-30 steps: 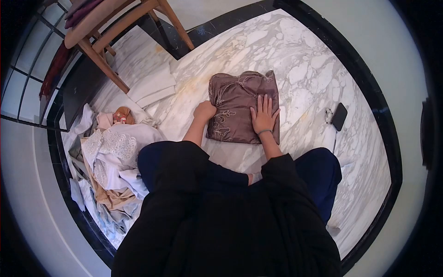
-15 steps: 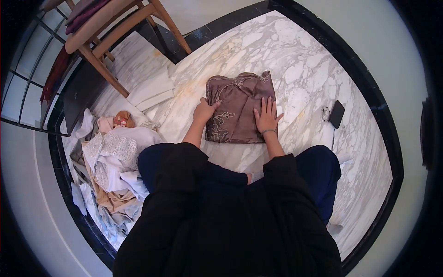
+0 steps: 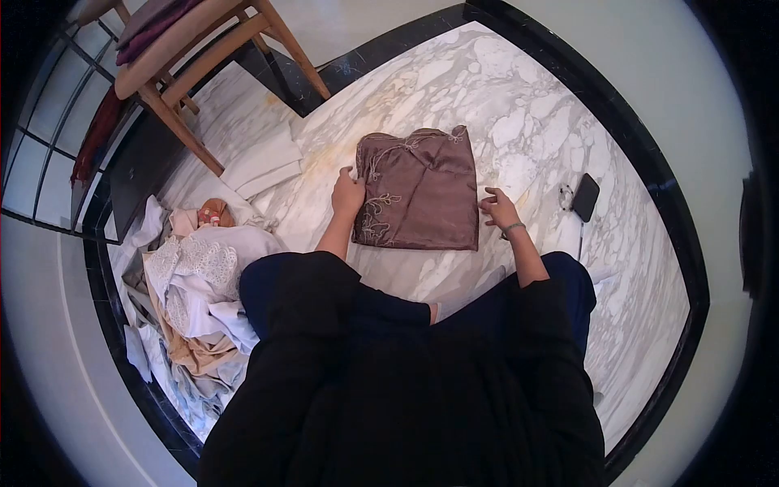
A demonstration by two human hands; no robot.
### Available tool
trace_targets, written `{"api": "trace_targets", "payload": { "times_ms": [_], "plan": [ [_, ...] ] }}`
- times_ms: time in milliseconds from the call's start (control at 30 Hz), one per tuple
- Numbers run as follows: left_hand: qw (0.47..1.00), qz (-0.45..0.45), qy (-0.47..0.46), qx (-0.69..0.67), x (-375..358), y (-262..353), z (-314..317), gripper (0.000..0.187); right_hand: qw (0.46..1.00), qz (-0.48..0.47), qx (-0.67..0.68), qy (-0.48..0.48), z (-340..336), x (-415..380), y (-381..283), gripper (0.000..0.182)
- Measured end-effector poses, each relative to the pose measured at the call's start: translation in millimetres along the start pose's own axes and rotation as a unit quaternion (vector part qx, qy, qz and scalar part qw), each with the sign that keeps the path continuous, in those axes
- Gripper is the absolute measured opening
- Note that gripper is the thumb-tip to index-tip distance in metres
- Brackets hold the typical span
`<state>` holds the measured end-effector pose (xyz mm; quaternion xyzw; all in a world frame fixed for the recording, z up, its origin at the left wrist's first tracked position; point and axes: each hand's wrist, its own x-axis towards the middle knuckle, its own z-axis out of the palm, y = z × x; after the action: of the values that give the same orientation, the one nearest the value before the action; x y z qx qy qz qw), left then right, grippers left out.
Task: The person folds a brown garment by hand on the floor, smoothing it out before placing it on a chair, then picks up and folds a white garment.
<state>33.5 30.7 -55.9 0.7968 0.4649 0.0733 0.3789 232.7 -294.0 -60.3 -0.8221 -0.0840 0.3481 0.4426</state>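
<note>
A brown satiny cloth [image 3: 422, 191] with light embroidered trim lies folded in a rough square on the marble floor in front of me. My left hand [image 3: 349, 193] is at the cloth's left edge, fingers apart; whether it touches the edge is hard to tell. Just off the right edge, my right hand [image 3: 498, 209] hovers with its fingers spread and slightly curled, holding nothing.
To the left lies a heap of white lace and beige clothes [image 3: 199, 276]. A pale folded cloth [image 3: 264, 170] is near a wooden chair [image 3: 182, 73] bearing purple fabric. A black phone [image 3: 586, 197] rests on the floor at the right.
My right hand has lifted off the cloth and moved right, beyond its edge. My left hand has shifted slightly outward. The cloth's right side looks flatter.
</note>
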Motion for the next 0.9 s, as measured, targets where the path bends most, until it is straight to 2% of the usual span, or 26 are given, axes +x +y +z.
{"api": "trace_targets", "payload": {
  "times_ms": [67,100,133,233,267,367,400,500,600,700,800,833,900],
  "plan": [
    [0.999,-0.024,-0.008,-0.032,3,-5,3,0.06,0.996,0.057,0.06,-0.03,10,-2,-7,0.064],
    [0.998,-0.024,-0.042,-0.045,1,-4,3,0.062,0.991,0.084,0.09,-0.046,15,-4,-11,0.065],
    [0.995,-0.025,-0.077,-0.059,-1,-4,3,0.064,0.995,0.064,0.066,-0.036,21,-9,-11,0.056],
    [0.986,0.014,-0.147,-0.075,16,-27,21,0.065,0.983,0.036,0.077,-0.161,27,-13,-8,0.056],
    [0.983,0.033,-0.165,-0.077,26,-40,29,0.065,0.98,0.069,0.017,-0.187,28,-2,4,0.051],
    [0.971,0.025,-0.231,-0.063,37,-47,31,0.06,0.932,0.107,-0.095,-0.332,23,-24,-15,0.05],
    [0.976,0.029,-0.211,-0.038,34,-45,30,0.059,0.917,0.126,-0.078,-0.371,25,-22,-9,0.052],
    [0.985,0.036,-0.166,0.025,22,-33,21,0.055,0.941,0.157,-0.055,-0.295,30,-27,-13,0.055],
    [0.986,0.033,-0.159,0.04,19,-29,19,0.055,0.972,0.112,0.053,-0.198,31,-24,-17,0.063],
    [0.984,0.038,-0.175,-0.005,24,-36,27,0.056,0.976,0.072,0.054,-0.198,29,-35,-28,0.073],
    [0.968,0.039,-0.233,-0.085,16,-34,34,0.055,0.958,0.005,0.05,-0.281,35,-13,-2,0.071],
    [0.958,0.029,-0.259,-0.12,10,-27,31,0.054,0.961,0.017,0.045,-0.274,30,-14,-3,0.07],
    [0.935,0.016,-0.308,-0.173,7,-25,32,0.052,0.964,0.041,0.034,-0.26,19,-45,-48,0.066]
  ]
}}
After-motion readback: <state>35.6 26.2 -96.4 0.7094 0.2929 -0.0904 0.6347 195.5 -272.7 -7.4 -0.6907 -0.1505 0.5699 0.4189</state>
